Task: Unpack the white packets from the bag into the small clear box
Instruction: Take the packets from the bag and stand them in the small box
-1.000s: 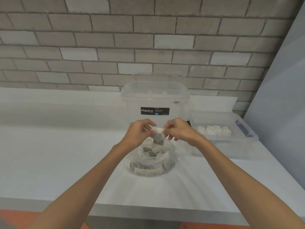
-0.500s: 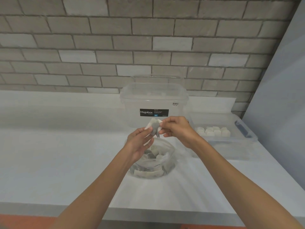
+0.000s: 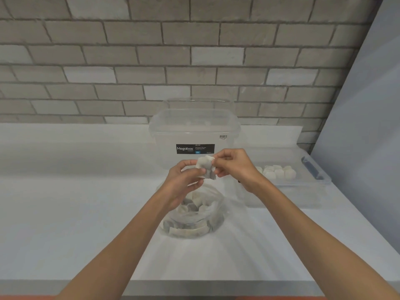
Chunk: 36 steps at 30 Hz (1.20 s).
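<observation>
A clear plastic bag (image 3: 213, 217) holding several white packets sits open on the white counter in front of me. Above it, both hands hold one white packet (image 3: 205, 167): my left hand (image 3: 184, 180) pinches its left side and my right hand (image 3: 233, 165) pinches its right edge. To the right stands the small clear box (image 3: 287, 191), low and wide, with several white packets (image 3: 277, 172) lined up inside.
A tall clear Megabox tub (image 3: 194, 135) with a black label stands behind my hands against the brick wall. A grey panel (image 3: 363, 126) rises at the right. The counter's front edge (image 3: 194, 286) runs below my forearms.
Both hands lifted the packet up out of the bag, from just above the bag's mouth to level with the tub's label. My left hand re-gripped the packet.
</observation>
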Each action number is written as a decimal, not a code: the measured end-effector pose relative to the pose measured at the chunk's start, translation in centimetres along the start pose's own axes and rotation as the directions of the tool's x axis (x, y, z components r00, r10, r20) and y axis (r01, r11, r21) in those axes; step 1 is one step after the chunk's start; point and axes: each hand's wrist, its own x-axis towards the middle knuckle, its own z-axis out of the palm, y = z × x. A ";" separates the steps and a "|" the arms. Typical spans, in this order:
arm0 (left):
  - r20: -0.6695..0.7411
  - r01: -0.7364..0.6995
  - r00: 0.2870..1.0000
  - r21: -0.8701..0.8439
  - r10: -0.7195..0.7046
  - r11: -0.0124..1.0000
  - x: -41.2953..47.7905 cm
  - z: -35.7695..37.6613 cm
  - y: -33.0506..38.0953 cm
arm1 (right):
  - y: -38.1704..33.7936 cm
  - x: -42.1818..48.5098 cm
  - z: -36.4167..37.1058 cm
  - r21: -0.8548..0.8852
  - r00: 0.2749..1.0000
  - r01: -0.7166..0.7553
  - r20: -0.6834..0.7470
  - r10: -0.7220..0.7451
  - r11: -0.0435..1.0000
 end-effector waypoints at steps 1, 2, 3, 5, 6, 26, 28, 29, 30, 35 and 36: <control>0.015 -0.002 1.000 -0.024 0.002 1.000 0.2 0.1 0.2 | 0.0 0.1 -0.3 0.043 1.000 -0.016 -0.019 0.016 0.999; 0.029 -0.005 1.000 -0.038 0.006 0.999 0.4 0.2 0.4 | 0.1 0.2 -0.6 0.088 0.999 -0.032 -0.032 0.035 0.996; 0.041 -0.009 0.999 -0.039 0.011 0.999 0.7 0.4 0.5 | 0.1 0.4 -0.9 0.131 0.998 -0.048 -0.041 0.053 0.990; 0.055 -0.019 0.998 -0.022 0.020 1.000 1.2 0.8 0.8 | 0.2 0.6 -1.4 0.196 0.996 -0.066 -0.044 0.076 0.978; 0.058 -0.021 0.998 -0.015 0.022 1.000 1.5 1.0 1.0 | 0.2 0.8 -1.6 0.215 0.996 -0.068 -0.047 0.080 0.974; 0.374 -0.397 0.918 0.861 0.135 0.317 10.6 12.0 6.6 | 1.6 4.4 -17.0 -0.148 0.997 -0.009 -0.076 -0.002 0.989; 0.367 -0.396 0.918 0.861 0.150 0.320 11.6 13.7 6.1 | 1.9 4.5 -18.5 -0.203 0.996 -0.023 -0.088 0.005 0.979; 0.363 -0.394 0.919 0.862 0.153 0.320 12.0 14.4 5.8 | 2.1 4.6 -19.2 -0.240 0.996 -0.035 -0.091 0.013 0.970; 0.365 -0.395 0.919 0.863 0.151 0.315 12.3 15.1 5.5 | 2.3 4.6 -19.9 -0.283 0.995 -0.048 -0.095 0.021 0.958; 0.401 -0.412 0.911 0.877 0.097 0.246 14.4 17.7 2.9 | 3.8 5.1 -23.0 -0.456 0.992 -0.086 -0.126 0.032 0.886; 0.416 -0.425 0.905 0.877 0.089 0.225 15.0 18.2 2.2 | 4.1 5.1 -23.5 -0.476 0.991 -0.090 -0.129 0.031 0.875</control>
